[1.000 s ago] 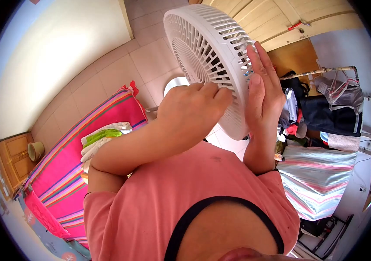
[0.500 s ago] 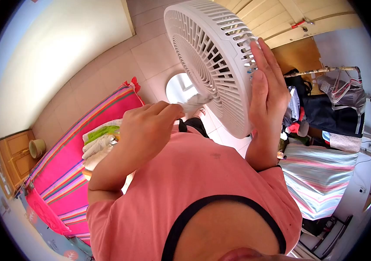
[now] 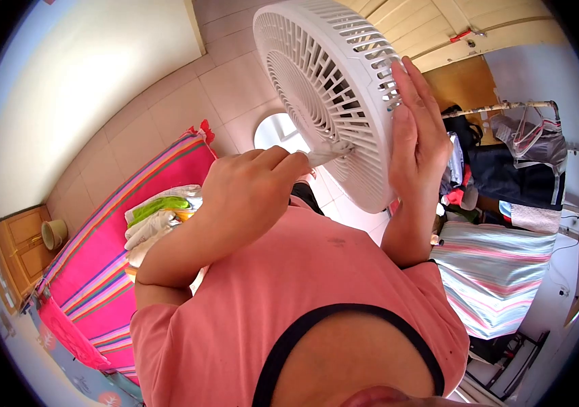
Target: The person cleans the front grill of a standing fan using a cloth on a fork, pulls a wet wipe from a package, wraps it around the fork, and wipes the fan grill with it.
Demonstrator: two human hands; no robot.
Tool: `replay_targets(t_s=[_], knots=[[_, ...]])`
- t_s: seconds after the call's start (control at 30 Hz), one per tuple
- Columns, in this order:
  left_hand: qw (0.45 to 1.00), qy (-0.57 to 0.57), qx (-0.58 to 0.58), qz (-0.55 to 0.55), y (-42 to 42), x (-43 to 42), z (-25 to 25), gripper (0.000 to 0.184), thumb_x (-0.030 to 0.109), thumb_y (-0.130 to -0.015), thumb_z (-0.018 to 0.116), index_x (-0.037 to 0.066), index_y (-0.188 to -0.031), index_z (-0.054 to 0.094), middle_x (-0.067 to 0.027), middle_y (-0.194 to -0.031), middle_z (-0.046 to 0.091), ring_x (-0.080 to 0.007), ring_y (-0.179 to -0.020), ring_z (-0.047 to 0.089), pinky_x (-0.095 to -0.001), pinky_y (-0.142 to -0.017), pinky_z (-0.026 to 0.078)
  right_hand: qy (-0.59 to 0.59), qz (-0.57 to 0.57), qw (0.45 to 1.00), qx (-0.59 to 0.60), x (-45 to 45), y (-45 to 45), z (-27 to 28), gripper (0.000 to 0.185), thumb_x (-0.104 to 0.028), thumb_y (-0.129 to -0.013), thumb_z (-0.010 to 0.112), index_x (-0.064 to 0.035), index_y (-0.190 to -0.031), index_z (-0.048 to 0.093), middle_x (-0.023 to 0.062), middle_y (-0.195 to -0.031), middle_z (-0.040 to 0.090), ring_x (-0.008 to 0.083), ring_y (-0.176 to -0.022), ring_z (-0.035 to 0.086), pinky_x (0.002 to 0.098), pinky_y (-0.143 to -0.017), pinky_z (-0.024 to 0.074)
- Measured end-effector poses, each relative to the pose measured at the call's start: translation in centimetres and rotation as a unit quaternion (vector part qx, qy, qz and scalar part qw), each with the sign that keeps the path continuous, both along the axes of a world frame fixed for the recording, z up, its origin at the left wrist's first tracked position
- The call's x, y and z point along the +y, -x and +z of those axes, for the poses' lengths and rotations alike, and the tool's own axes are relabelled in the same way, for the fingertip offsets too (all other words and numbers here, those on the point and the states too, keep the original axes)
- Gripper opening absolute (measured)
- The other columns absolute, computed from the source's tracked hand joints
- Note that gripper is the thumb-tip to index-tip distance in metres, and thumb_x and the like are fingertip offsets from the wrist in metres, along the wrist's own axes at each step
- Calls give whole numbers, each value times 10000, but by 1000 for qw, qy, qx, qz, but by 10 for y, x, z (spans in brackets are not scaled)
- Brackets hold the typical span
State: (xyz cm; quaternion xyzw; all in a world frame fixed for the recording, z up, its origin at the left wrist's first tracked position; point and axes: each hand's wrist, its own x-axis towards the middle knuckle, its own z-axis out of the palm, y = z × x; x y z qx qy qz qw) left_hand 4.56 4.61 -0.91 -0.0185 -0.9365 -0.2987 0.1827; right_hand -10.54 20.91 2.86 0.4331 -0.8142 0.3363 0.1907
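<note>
A white fan [image 3: 371, 163] with a round slatted grille is tilted in front of my chest. My right hand [image 3: 422, 136] grips its rim at the right side, fingers stretched along the edge and thumb on the rim. My left hand [image 3: 255, 186] is closed on a whitish cloth [image 3: 330, 154], its far end pressed against the lower front of the grille. The cloth's bunched part is mostly hidden by my fingers. Behind the fan, a round white disc [image 3: 277, 132] shows low down near the floor; I cannot tell if it is the fan's base.
To the left lies a pink striped bedcover [image 3: 92, 271] with folded clothes [image 3: 157, 220] on it. On the right are a rack [image 3: 507, 108] with hangers and bags and a striped cloth-covered surface [image 3: 493, 271]. A wooden door [image 3: 507, 34] stands ahead, beyond the tiled floor [image 3: 181, 102].
My left hand has moved slightly right and up, carrying the cloth farther across the grille. My right hand stays on the rim, and the fan has barely shifted.
</note>
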Motion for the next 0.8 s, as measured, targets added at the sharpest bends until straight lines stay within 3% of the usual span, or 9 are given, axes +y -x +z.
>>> replay_targets(t_s=[0.07, 0.13, 0.37, 0.77, 0.8], knots=[[1000, 21, -5, -1, -1, 0, 3, 181, 26, -710, 664, 86, -879, 641, -30, -695, 600, -196, -603, 612, -325, -491, 461, -13, 1, 1000, -17, 0, 1, -1, 345, -103, -950, 425, -5, -1234, 594, 216, -1270, 564, 284, -1104, 594, 301, -856, 461], [999, 34, 10, 3, -1, 0, 6, 156, 40, -712, 664, 93, -856, 635, -23, -688, 594, -190, -598, 610, -321, -490, 460, 18, 3, 999, 32, -1, 5, -6, 327, -87, -863, 548, -68, -1172, 650, 215, -1177, 615, 325, -912, 667, 337, -719, 530], [999, 54, 0, -6, 0, -2, 14, 132, 47, -712, 668, 96, -827, 623, -21, -671, 574, -193, -565, 592, -325, -471, 439, 9, -2, 1000, 25, -1, 4, -4, 334, -107, -864, 549, -80, -1184, 645, 207, -1177, 616, 329, -906, 666, 337, -716, 534], [996, 92, -23, 5, -3, 16, 24, 161, 52, -729, 647, 95, -878, 605, -24, -697, 565, -198, -596, 601, -324, -492, 468, 6, -8, 999, 31, 0, 4, -2, 320, -163, -928, 477, -66, -1186, 640, 207, -1193, 608, 352, -950, 652, 362, -776, 521], [995, 96, -21, 11, -3, 16, 23, 153, 59, -734, 649, 94, -875, 603, -25, -694, 563, -196, -595, 601, -323, -490, 467, -9, -13, 1000, 0, 0, 0, 1, 351, -177, -961, 409, -34, -1198, 624, 210, -1223, 593, 331, -1039, 621, 350, -841, 487]])
